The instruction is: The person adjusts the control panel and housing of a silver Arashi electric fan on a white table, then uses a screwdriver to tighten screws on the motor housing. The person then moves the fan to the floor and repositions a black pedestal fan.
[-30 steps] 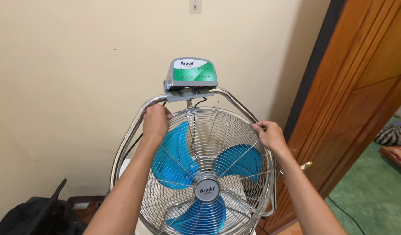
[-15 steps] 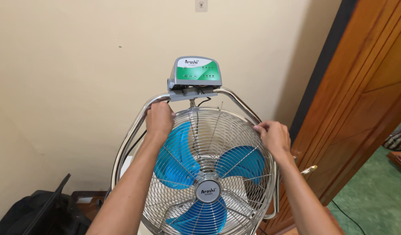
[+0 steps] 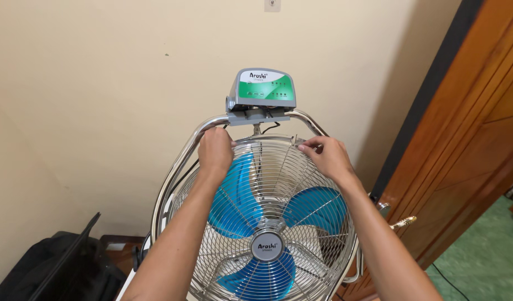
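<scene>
A floor fan stands in front of me, with a round wire grille [image 3: 279, 184] and blue blades [image 3: 240, 195] behind it. A chrome tube frame [image 3: 181, 161] curves around the grille and carries a grey and green control box [image 3: 262, 89] on top. My left hand [image 3: 215, 150] grips the upper left rim of the grille. At the upper right rim my right hand [image 3: 326, 159] pinches the grille edge with its fingertips, close to a small clip near the top.
A cream wall is behind the fan, with a switch plate [image 3: 272, 4] high up. A wooden door [image 3: 468, 139] with a metal handle [image 3: 398, 222] stands to the right. A black bag [image 3: 50, 267] lies at the lower left. Green floor [image 3: 479, 256] shows at the lower right.
My right hand has slid along the grille rim from the right side up toward the top centre. The left hand has stayed on the upper left rim.
</scene>
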